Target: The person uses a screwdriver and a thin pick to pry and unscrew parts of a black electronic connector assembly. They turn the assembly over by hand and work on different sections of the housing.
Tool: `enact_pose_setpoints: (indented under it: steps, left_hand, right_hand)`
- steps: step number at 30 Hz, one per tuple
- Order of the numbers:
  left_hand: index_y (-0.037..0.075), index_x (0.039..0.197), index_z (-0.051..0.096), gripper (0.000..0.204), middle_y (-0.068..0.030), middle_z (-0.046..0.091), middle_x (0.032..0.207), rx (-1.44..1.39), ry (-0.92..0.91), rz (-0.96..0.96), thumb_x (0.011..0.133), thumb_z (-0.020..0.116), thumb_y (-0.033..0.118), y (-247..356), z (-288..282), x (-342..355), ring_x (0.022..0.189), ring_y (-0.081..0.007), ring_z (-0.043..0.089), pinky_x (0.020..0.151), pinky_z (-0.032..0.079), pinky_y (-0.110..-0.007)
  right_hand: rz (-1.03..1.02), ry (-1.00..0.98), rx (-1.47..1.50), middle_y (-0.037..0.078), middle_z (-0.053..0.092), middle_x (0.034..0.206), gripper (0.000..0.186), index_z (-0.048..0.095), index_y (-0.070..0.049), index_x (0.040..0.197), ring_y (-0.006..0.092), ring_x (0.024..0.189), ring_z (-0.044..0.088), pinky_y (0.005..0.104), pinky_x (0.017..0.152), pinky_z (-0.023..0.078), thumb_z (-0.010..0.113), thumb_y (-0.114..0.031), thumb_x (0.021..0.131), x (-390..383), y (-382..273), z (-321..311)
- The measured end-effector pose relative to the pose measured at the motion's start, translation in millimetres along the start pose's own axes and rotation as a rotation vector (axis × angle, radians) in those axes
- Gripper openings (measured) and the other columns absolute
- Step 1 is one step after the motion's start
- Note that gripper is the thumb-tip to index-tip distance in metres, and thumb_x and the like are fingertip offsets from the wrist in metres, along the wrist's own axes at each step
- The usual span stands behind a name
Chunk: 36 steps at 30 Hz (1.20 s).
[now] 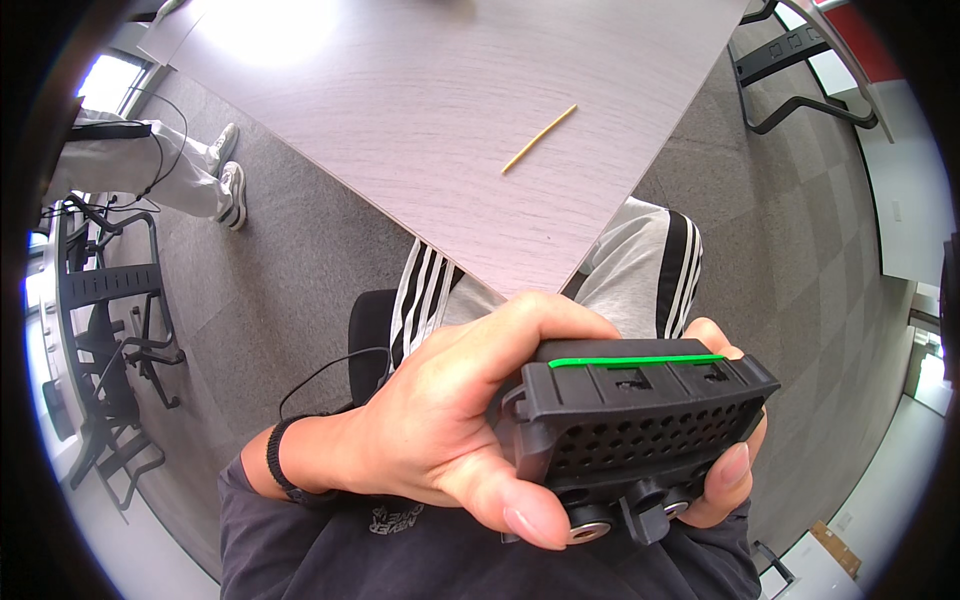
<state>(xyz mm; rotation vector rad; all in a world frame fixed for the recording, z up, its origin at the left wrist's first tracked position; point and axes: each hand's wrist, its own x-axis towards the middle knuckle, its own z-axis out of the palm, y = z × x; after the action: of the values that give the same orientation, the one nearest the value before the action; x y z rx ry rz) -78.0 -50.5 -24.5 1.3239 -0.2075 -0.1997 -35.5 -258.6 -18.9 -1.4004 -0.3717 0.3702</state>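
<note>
Close in front of my chest is a black box-shaped electronic device with a perforated front, a bright green strip along its top edge and round metal-ringed parts underneath. My left hand grips its left side, thumb low at the front and fingers over the top. Around its right end wraps my right hand, mostly hidden behind the device; only some fingertips show. Beyond them, a thin yellowish stick lies at a slant on the pale wood-grain table, apart from both hands.
The table's near corner points at my lap, between my legs in grey striped trousers. To the left a person's legs stand near black chairs and loose cables. A black-framed chair is at the far right. Grey carpet surrounds the table.
</note>
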Motion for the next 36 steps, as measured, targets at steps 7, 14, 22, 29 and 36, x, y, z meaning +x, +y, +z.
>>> enact_pose_setpoints:
  steps: [7,14,22,29,36]
  left_hand:
    - [-0.005,0.116,0.049,0.072,-0.0211,0.059,0.115,0.016,0.014,-0.014,0.082,0.063,0.057,4,6,10,0.108,-0.0292,0.060,0.094,0.048,-0.043]
    - [-0.006,0.117,0.049,0.076,-0.0210,0.059,0.117,0.022,-0.017,-0.074,0.082,0.061,0.060,16,4,25,0.110,-0.0282,0.060,0.094,0.048,-0.043]
    - [-0.007,0.127,0.038,0.096,-0.0297,0.051,0.126,-0.402,-0.031,-0.046,0.065,0.080,0.053,37,3,39,0.119,-0.0360,0.052,0.100,0.042,-0.047]
    - [-0.003,0.112,0.042,0.085,-0.0289,0.061,0.104,0.338,0.056,0.584,0.067,0.072,0.062,5,-4,26,0.105,-0.0384,0.059,0.094,0.044,-0.050]
    - [0.003,0.112,0.044,0.075,-0.0222,0.064,0.106,0.953,0.316,0.856,0.072,0.070,0.062,14,-37,48,0.107,-0.0402,0.057,0.092,0.047,-0.046]
  right_hand:
    - [0.036,0.032,0.021,0.012,0.049,0.084,0.051,0.049,0.006,0.083,0.0131,0.068,0.045,0.0268,0.058,0.036,0.060,-0.044,0.082,4,-7,-6]
    - [0.020,0.025,0.024,0.012,0.049,0.085,0.049,0.048,0.005,0.084,0.0135,0.069,0.046,0.0275,0.060,0.038,0.060,-0.042,0.083,15,-16,-16]
    - [-0.105,-0.055,-0.065,0.015,0.053,0.088,0.047,0.050,0.002,0.085,0.0173,0.070,0.052,0.0294,0.061,0.044,0.071,-0.039,0.078,39,-35,-17]
    - [-0.466,-0.047,-0.264,0.014,0.051,0.096,0.046,0.054,-0.002,0.081,0.0127,0.062,0.054,0.0225,0.052,0.042,0.075,-0.043,0.078,24,-13,-21]
    - [-0.688,-0.054,0.548,-0.008,0.030,0.042,0.044,0.031,-0.014,0.048,0.0032,0.038,0.024,0.0181,0.044,0.019,0.052,-0.012,0.086,40,-68,-36]
